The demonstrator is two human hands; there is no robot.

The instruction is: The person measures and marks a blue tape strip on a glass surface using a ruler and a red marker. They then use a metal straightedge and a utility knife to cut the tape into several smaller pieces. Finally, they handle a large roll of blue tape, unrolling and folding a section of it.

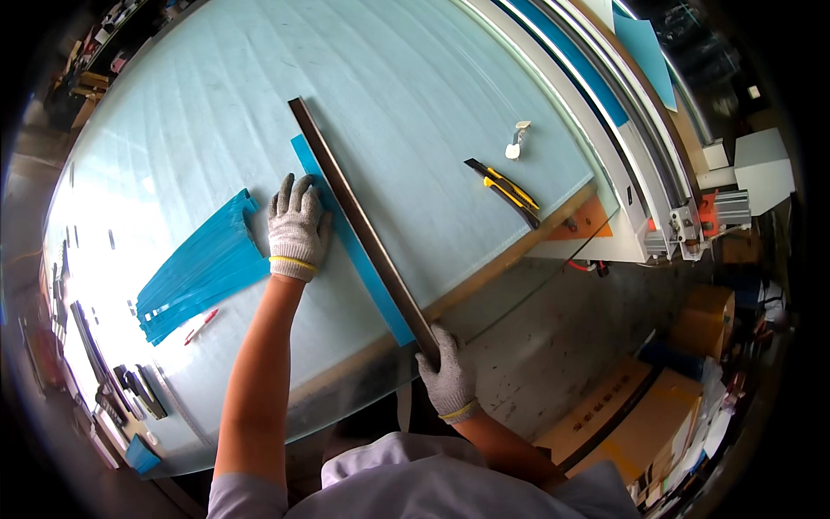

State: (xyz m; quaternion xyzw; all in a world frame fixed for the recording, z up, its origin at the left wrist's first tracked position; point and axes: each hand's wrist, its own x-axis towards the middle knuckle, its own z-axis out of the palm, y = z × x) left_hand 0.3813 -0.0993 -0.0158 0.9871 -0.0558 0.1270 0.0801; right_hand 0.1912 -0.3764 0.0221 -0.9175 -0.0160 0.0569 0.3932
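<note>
A long dark metal straightedge (359, 221) lies aslant across the pale table, running from far left to near right. Along its left side shows a narrow blue strip of sheet (370, 278), partly under the bar. My left hand (296, 227), in a grey glove with a yellow cuff, rests flat with fingers stretched out, its fingertips at the strip's left edge. At the table's near edge my gloved right hand (450, 374) is wrapped round the near end of the straightedge. Left of my left hand lies a fanned stack of cut blue strips (203, 268).
A yellow and black utility knife (506, 189) lies right of the straightedge, with a small white object (517, 141) beyond it. Near the blue stack is a red and white pen (201, 327). A machine rail (622, 130) borders the table's right side; cardboard (618, 415) is on the floor.
</note>
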